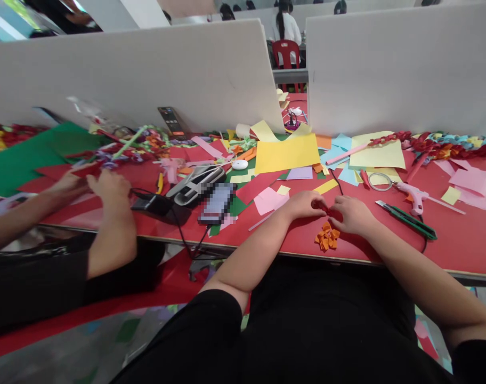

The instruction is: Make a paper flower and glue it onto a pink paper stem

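Close to the table's front edge, my left hand (pixel 307 205) and my right hand (pixel 351 215) meet with their fingertips pinched together. A small piece of red paper (pixel 328 212) is between them, mostly hidden by the fingers. Just below my hands lies an orange folded-paper flower (pixel 327 237). To the right of my right hand rests a green utility knife (pixel 407 220), its blade end pointing to the upper left. Behind the knife lies a pink glue gun (pixel 415 196) with a glue stick in its back. Pink paper (pixel 270 201) lies left of my left hand.
A yellow sheet (pixel 286 153) and coloured scraps cover the back of the red table (pixel 462 229). A phone (pixel 218 204), a grey case (pixel 195 184) and cables lie to the left. Further left, a co-worker's hands (pixel 109 184) handle paper. White partition boards (pixel 403 69) stand behind.
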Demonstrator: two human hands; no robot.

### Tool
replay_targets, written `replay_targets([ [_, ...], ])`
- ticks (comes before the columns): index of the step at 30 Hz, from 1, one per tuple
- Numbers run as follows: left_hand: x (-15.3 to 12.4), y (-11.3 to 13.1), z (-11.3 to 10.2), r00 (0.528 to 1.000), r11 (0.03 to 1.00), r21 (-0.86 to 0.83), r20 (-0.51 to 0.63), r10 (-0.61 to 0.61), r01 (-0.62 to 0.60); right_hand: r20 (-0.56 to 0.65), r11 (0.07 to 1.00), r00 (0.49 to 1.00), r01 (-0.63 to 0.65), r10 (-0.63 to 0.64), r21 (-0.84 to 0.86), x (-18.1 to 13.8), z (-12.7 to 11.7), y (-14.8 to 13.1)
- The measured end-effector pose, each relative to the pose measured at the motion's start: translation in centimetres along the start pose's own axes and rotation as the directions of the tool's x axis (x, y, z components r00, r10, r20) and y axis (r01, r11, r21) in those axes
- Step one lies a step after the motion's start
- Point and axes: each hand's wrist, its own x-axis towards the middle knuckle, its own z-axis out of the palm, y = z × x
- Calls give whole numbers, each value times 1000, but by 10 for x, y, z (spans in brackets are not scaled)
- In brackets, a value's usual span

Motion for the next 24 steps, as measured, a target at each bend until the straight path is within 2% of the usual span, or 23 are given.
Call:
replay_targets([
  [8,1,-2,1,1000,1000,-7,-1,-16,16,59,999,998,-11,8,37,-1,2,8],
  [14,2,-2,0,1000,998,-55,1,-28,28,-3,995,999,-39,39,88,0,13,13],
  [20,0,-3,0,995,987,-130,-21,-96,93,-74,991,995,-60,69,121,5,24,21],
  [24,-1,-4,0,997,994,-96,-56,-48,43,-109,984,990,-74,93,165,7,29,22],
])
